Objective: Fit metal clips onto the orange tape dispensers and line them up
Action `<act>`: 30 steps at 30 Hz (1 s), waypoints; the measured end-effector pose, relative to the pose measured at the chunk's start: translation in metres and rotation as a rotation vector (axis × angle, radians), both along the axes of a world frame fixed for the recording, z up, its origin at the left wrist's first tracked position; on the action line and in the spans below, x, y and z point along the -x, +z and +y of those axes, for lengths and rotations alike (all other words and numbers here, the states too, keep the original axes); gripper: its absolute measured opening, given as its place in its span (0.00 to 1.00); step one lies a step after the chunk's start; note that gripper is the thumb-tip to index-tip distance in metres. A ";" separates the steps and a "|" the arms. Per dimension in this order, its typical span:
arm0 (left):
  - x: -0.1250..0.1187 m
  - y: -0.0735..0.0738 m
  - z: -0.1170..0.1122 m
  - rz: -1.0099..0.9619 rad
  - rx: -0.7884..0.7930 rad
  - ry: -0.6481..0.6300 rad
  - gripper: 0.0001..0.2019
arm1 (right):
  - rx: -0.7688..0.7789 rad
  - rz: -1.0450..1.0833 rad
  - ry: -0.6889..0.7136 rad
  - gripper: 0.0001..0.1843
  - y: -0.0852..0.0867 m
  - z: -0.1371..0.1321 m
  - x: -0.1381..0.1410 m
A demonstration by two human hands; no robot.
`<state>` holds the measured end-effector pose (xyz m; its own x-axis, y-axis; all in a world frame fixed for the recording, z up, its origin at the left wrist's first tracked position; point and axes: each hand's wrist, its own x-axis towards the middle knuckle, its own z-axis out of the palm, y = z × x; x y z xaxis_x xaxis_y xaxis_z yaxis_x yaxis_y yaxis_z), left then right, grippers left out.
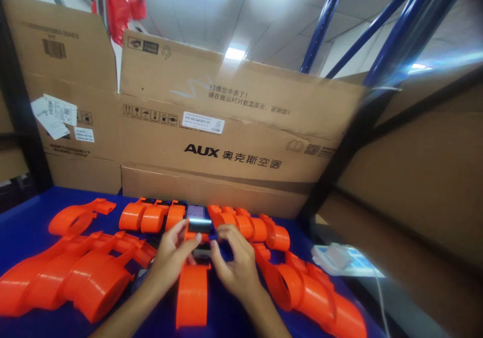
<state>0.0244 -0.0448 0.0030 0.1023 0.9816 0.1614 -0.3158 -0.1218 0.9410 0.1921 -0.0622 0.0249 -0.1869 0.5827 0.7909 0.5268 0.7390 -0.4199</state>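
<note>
In the middle of the head view my left hand (171, 252) grips the head of an orange tape dispenser (191, 298), thumb on its front. A dark strip with a toothed edge (199, 225) lies across the top of that head. The dispenser's round orange body hangs down towards me. My right hand (237, 257) has thumb and forefinger closed on a small dark blue part (213, 235) at the head's right side. The fingertips partly hide this part, so its shape is unclear.
Several orange dispensers stand at left (86, 277), along the back (153, 217) and at right (313, 298) on the blue table surface (151, 323). Behind my hands is a phone-like device (196, 210). A white power strip (343, 261) lies at right; a cardboard wall (226, 142) closes the back.
</note>
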 end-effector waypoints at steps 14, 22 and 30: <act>-0.001 0.005 -0.002 -0.070 -0.002 -0.028 0.21 | 0.039 -0.242 -0.085 0.04 0.007 -0.005 -0.004; -0.001 0.021 -0.011 -0.197 0.060 -0.066 0.26 | 0.361 0.439 0.169 0.12 0.008 0.000 -0.007; -0.003 0.023 -0.028 -0.226 0.129 -0.405 0.35 | 0.685 0.486 0.442 0.21 0.014 0.001 -0.004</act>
